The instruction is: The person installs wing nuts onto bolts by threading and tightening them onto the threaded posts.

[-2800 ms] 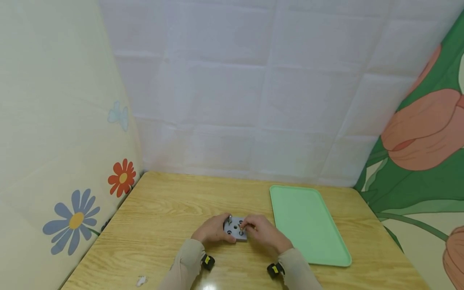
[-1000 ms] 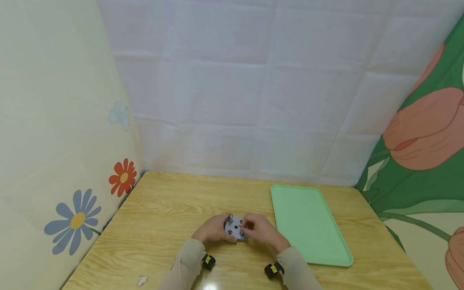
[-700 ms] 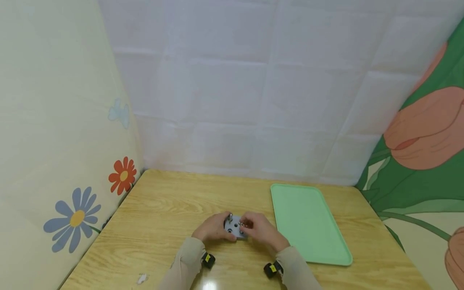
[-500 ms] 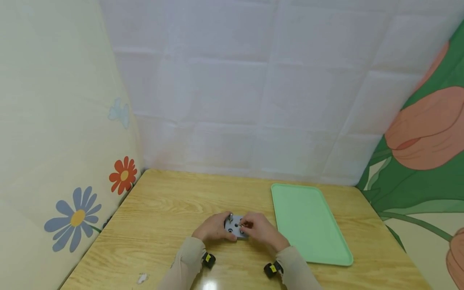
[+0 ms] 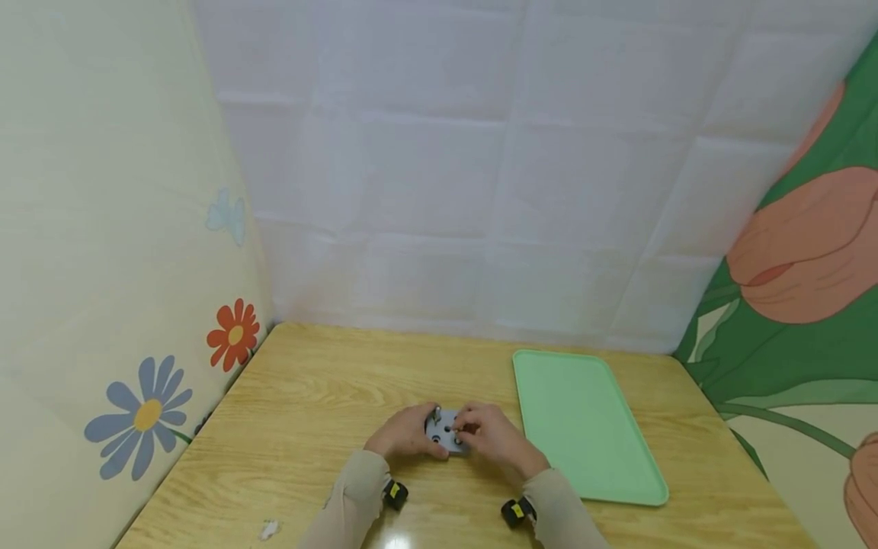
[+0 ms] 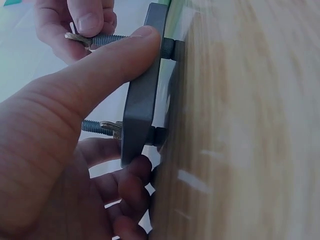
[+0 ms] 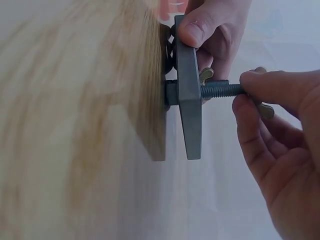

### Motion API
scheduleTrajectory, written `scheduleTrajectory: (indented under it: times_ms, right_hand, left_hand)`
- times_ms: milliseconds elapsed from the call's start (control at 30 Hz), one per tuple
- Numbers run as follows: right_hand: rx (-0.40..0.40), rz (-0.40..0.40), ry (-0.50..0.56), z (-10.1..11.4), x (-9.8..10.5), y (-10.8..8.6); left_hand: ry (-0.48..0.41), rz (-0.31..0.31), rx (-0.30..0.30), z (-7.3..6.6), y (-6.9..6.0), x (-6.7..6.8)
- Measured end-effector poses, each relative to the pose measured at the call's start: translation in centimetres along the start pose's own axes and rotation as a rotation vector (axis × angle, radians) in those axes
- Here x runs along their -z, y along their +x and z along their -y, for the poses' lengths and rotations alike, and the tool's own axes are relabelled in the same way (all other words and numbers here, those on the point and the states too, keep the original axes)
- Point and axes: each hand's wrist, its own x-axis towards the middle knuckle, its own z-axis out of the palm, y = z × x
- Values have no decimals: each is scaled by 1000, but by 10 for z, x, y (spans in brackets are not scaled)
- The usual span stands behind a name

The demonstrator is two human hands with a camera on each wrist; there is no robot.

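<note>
A grey metal plate (image 5: 443,438) with several holes is held by the left hand (image 5: 406,435), thumb on the near edge and fingers round the far side. Two threaded bolts pass through it, heads on the table side. On one bolt (image 6: 92,127) a wing nut (image 6: 111,127) sits against the plate. At the tip of the other bolt (image 7: 220,91), the right hand (image 7: 287,110) pinches a second wing nut (image 7: 267,110) between thumb and fingers. In the left wrist view this wing nut (image 6: 79,38) stands well away from the plate.
A light green tray (image 5: 583,427) lies on the wooden table (image 5: 329,366) to the right of the hands. A small white scrap (image 5: 270,529) is near the front left. Cloths hang behind and at both sides. Each wrist wears a small black camera.
The right hand's fingers have shifted their pinch at the bolt tip. The left hand and the plate have stayed nearly in place.
</note>
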Motion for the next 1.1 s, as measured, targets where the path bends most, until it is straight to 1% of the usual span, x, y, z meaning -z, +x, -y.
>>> scheduleTrajectory:
  times_ms: [133, 300, 367, 533, 767, 933, 1100]
  right_hand:
    - [-25, -8, -27, 0, 0, 1]
    - [-94, -29, -31, 0, -1, 2]
    - [-105, -35, -38, 0, -1, 2]
    - [-93, -25, -25, 2, 0, 2]
    - [-99, 2, 13, 2, 4, -1]
    - [-54, 7, 29, -1, 5, -2]
    - [-31, 11, 9, -2, 5, -3]
  left_hand:
    - [-2, 0, 7, -1, -1, 0]
    - [-12, -1, 14, -3, -2, 1]
    - [-16, -3, 12, -3, -2, 2]
    - [-17, -2, 7, -2, -2, 1]
    - [-33, -8, 6, -2, -2, 3]
    - [-28, -3, 8, -2, -3, 2]
    - [-27, -1, 16, -2, -3, 0]
